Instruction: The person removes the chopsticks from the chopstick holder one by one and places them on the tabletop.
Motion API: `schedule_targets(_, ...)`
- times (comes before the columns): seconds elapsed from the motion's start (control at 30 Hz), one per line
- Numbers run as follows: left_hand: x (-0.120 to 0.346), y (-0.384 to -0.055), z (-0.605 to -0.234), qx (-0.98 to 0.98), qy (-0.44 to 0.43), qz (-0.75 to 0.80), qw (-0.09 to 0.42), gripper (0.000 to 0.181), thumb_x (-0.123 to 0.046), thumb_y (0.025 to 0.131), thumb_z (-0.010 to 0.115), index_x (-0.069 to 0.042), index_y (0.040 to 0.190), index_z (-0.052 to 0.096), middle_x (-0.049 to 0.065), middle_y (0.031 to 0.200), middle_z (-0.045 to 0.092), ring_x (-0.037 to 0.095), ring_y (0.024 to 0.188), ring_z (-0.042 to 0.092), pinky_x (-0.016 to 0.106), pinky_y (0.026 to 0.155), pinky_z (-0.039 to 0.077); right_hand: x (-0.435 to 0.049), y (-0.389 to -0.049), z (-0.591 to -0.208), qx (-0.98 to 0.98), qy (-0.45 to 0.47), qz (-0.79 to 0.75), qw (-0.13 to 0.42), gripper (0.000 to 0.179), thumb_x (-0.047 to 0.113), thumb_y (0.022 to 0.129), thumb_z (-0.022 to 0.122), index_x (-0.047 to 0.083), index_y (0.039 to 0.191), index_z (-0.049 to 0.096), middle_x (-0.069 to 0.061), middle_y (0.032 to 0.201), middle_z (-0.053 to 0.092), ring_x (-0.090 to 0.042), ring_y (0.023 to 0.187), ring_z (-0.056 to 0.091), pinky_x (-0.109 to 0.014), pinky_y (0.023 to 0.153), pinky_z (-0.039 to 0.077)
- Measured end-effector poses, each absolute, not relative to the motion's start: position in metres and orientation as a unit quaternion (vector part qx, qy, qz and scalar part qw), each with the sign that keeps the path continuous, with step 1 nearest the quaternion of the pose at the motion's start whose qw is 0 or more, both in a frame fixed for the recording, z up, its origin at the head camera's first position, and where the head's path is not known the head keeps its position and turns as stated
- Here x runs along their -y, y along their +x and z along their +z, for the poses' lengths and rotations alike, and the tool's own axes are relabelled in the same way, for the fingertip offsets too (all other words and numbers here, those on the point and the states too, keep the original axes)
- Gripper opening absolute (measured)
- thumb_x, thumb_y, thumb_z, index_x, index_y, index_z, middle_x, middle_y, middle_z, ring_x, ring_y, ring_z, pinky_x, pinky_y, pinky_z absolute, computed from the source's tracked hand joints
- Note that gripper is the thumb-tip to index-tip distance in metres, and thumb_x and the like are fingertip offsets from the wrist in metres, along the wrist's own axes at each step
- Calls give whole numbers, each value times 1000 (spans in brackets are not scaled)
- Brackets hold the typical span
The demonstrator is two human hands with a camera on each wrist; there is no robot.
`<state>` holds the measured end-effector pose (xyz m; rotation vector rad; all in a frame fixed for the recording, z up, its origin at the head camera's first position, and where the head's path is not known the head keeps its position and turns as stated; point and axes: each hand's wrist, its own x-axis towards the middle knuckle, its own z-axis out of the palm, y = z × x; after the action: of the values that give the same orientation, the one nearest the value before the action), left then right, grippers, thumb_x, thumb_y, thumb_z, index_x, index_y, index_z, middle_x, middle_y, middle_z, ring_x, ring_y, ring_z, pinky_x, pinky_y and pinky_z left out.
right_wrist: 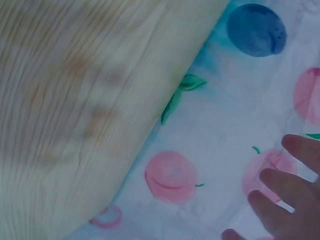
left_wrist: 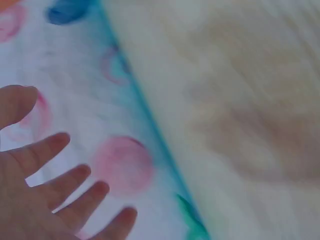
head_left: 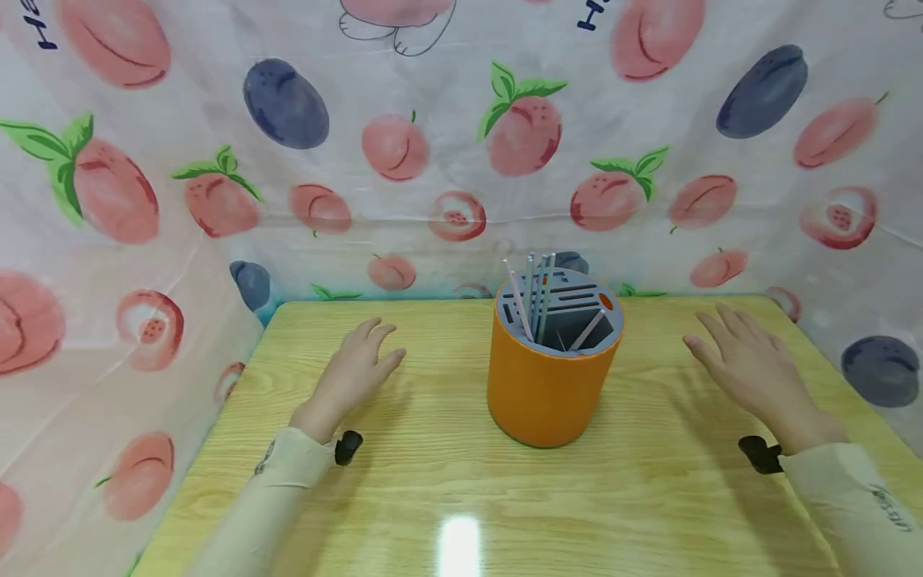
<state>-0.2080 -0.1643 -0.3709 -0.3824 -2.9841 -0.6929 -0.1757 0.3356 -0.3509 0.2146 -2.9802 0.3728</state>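
An orange cylindrical knife block (head_left: 551, 393) with a grey slotted top stands upright on the wooden table, slightly right of the middle. Several thin pale sticks (head_left: 535, 300) poke up out of its top, and one more leans in the opening at the front. To its left, my left hand (head_left: 353, 369) hovers over the table with fingers spread and nothing in it. My right hand (head_left: 750, 369) is on the block's other side, fingers extended, also holding nothing. Both wrist views show loosely spread fingers, those of the left hand (left_wrist: 55, 185) and the right hand (right_wrist: 290, 195).
The light wooden table (head_left: 425, 489) carries the block and ends at a back edge. Behind it and along both sides hangs a white curtain (head_left: 447, 152) printed with peaches and dark plums. Each wrist wears a small black device, such as the left one (head_left: 348, 447).
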Motion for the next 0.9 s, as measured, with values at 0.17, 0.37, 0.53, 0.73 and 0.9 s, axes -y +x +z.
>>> schedule_targets(0.17,127,-202,-347,921,-164,-349,59,43,-47,90,43,-22,125,50,-3,131,41,20,120,39,43,92,38,-318,-175,-349,967,82,186,152,51,37,95,40,3,133,37,-23,139,26,-43,126,19,-63,93,16)
schedule_targets(0.37,82,-187,-332,843,-214,-483,99,32,-42,90,47,-28,118,55,-13,118,50,8,105,50,33,85,45,-284,-166,-348,908,89,307,271,33,23,94,47,11,124,53,-6,130,45,-27,110,44,-30,81,38)
schedule_targets(0.53,54,-176,-330,805,-232,-536,109,34,-43,90,48,-25,117,56,-13,119,48,8,104,50,31,87,44,-253,-160,-350,849,125,397,325,31,12,92,49,17,121,57,1,125,51,-10,112,46,-13,87,34)
schedule_targets(0.73,36,-173,-329,801,-234,-532,142,36,-42,89,49,-19,116,57,-6,128,41,8,116,37,34,93,38,-221,-156,-348,813,209,459,290,37,11,91,48,15,128,50,-2,137,38,-20,126,32,-25,100,27)
schedule_targets(0.9,23,-173,-325,814,-227,-511,159,37,-45,87,51,-19,111,60,-8,129,40,10,117,32,38,92,36,-203,-149,-339,803,237,484,255,36,13,90,53,6,125,50,-6,143,27,-24,131,20,-49,102,20)
